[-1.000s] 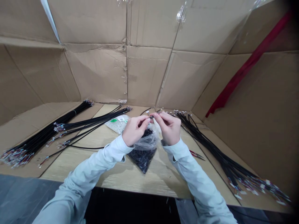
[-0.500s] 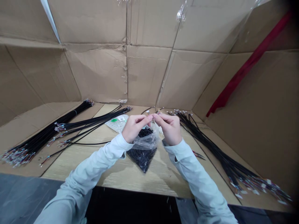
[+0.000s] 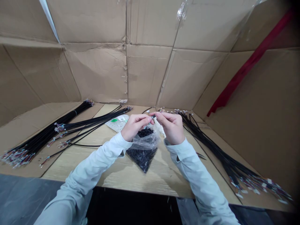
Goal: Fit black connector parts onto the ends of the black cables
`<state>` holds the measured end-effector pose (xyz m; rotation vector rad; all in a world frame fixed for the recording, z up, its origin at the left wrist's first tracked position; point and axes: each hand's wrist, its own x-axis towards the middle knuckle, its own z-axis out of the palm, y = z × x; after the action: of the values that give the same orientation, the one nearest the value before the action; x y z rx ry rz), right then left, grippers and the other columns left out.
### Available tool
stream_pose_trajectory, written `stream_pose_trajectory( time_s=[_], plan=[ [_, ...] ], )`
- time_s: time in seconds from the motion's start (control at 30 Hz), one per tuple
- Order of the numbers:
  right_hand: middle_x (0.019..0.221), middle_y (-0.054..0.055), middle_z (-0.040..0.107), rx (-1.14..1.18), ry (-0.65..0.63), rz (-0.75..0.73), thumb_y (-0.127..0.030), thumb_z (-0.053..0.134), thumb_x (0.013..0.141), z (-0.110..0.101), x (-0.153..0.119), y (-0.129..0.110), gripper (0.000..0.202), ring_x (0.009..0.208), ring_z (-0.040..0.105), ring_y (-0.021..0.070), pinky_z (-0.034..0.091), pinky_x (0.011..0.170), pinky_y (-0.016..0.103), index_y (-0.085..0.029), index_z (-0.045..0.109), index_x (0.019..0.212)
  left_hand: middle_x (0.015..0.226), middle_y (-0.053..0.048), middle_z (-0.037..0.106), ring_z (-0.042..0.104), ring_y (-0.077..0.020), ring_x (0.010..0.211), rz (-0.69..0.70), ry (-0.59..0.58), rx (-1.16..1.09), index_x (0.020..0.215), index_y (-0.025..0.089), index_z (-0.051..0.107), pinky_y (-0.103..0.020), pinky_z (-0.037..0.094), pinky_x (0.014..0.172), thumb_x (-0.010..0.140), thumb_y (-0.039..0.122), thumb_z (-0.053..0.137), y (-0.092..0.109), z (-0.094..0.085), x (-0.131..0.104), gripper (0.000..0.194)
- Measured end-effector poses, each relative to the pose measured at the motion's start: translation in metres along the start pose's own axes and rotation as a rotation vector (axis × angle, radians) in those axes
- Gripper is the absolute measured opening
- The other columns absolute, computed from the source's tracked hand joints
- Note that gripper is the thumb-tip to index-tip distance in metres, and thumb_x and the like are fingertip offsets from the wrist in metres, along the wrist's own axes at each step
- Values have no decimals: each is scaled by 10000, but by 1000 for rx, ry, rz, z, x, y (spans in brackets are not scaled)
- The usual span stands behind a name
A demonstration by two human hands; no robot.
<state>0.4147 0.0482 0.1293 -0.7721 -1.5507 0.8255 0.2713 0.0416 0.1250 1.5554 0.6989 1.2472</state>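
My left hand [image 3: 135, 126] is pinched closed around the thin wires of a cable end, whose small white connector [image 3: 148, 111] sticks up beyond the fingertips. Close beside it, my right hand [image 3: 172, 127] is closed too, thumb and forefinger together at the same wires; what it grips is too small to make out. Below the hands lies an opened clear bag [image 3: 142, 157] of small black parts. Behind my left hand is a second clear bag [image 3: 116, 123] with a green mark and a white label.
Bundles of black cables with coloured wire ends lie at the left [image 3: 58, 126] and right [image 3: 211, 150]. Pointed metal tool tips [image 3: 201, 155] show beside my right sleeve. Cardboard walls [image 3: 150, 75] enclose the table [image 3: 122, 178] at back and sides.
My right hand has shifted slightly to the right, and its fingertips have parted a little from those of my left hand. The bags and cable bundles look unchanged.
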Motion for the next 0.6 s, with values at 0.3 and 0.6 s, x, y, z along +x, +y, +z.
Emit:
stream_pose_trajectory(
  time_s=[0.3,0.6],
  plan=[
    [560,0,522,78,-14,-21,-408,617,697,1,1,-2,278,638,527,91,418,628,210,-139,667,647,466,53,310,240,-45,436,32,-1,6,639,117,573,-221,161,439,730,395,548,0,-2,-2,293],
    [477,-12,487,-110,71,-26,-396,640,671,-2,1,-7,322,467,363,27,300,473,170,-110,623,524,611,-13,569,470,-95,598,207,56,368,636,109,589,-218,360,602,785,304,473,5,3,-4,272]
  ],
)
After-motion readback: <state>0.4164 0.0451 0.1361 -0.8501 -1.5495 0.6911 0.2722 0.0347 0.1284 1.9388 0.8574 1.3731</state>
